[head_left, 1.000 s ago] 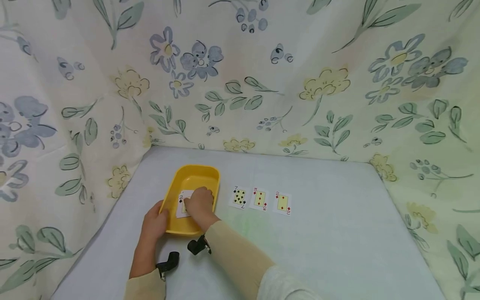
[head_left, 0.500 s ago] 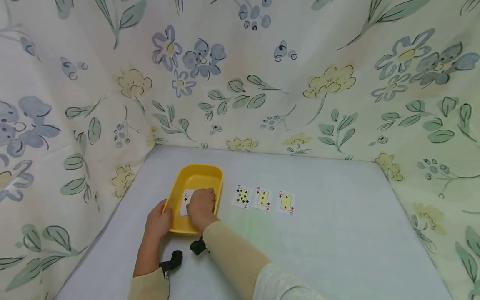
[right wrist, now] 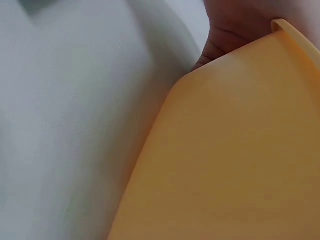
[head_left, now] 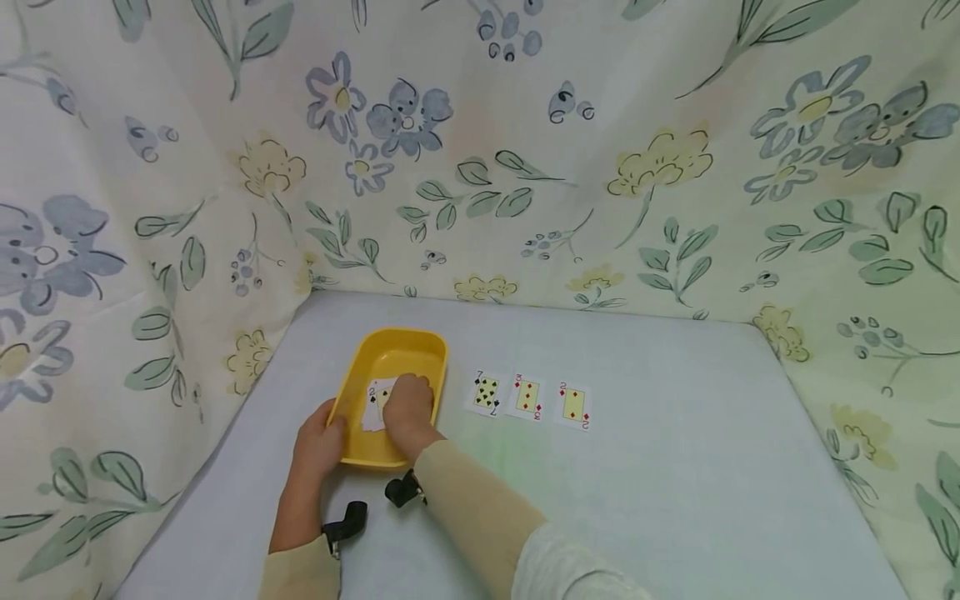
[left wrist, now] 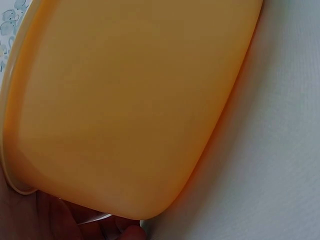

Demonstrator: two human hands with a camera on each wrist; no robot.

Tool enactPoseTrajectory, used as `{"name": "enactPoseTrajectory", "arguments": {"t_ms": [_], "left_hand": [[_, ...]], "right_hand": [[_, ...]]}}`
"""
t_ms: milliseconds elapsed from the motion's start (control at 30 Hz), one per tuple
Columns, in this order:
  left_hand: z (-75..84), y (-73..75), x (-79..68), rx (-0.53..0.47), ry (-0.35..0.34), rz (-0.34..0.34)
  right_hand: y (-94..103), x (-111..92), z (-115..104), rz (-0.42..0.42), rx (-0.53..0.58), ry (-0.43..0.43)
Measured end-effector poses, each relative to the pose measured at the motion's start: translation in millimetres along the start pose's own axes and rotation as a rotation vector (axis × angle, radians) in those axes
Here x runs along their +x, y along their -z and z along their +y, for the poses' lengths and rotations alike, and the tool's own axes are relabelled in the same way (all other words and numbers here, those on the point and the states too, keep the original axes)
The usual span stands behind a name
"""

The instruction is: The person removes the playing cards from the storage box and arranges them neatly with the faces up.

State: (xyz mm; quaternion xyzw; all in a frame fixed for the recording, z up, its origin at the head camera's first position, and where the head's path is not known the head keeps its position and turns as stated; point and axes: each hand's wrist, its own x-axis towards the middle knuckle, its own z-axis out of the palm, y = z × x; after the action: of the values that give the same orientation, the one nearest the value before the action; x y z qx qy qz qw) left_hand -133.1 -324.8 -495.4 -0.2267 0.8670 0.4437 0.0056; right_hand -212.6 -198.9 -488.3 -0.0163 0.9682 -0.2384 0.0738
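My left hand point(head_left: 318, 446) grips the left edge of a yellow plastic tray point(head_left: 401, 340). In the tray lies a small pile of playing cards point(head_left: 372, 415), slightly fanned, a black two on top. My right hand point(head_left: 409, 410) reaches over the tray's right side with fingers curled at this top card; its fingertips are hidden. The left wrist view shows the tray's outer wall point(left wrist: 125, 100) with dark fingers below it. In the right wrist view the tray wall point(right wrist: 240, 140) covers most of a hand point(right wrist: 235, 30).
Three face-up cards lie in a row right of the tray: a seven of spades point(head_left: 486, 392), a three of diamonds point(head_left: 527, 397) and a two of diamonds point(head_left: 573, 405). They rest on a pale tabletop point(head_left: 675, 467). A floral cloth point(head_left: 525, 233) hangs behind and beside it.
My right hand has shifted slightly over the pile, and the top card has turned a little. My left hand keeps its grip on the tray. The head view has moved slightly.
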Motion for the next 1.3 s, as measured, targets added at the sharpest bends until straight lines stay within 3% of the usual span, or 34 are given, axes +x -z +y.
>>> {"name": "enactPoseTrajectory", "arguments": {"t_ms": [167,300,400,633,833,1300], "left_hand": [[0.0,-1.2,0.7,-0.002,-0.005,-0.014],[-1.0,0.0,1.1,0.001,0.003,-0.017],[-0.7,0.2,1.4,0.001,0.004,-0.015],[0.3,-0.2,-0.3,-0.001,-0.022,-0.016],[2.6,-0.3,-2.9,0.011,0.005,-0.040],[3.1,-1.4,-4.9,0.028,-0.001,-0.020]], "right_hand": [[0.8,-1,3,0.043,0.127,0.026],[6.7,-3,4,0.005,0.347,0.020],[14.9,-5,6,-0.035,0.435,0.023],[37.7,-16,15,-0.132,0.567,0.026],[52.9,-25,27,-0.130,0.594,0.068],[83.7,-19,77,-0.282,0.762,0.037]]}}
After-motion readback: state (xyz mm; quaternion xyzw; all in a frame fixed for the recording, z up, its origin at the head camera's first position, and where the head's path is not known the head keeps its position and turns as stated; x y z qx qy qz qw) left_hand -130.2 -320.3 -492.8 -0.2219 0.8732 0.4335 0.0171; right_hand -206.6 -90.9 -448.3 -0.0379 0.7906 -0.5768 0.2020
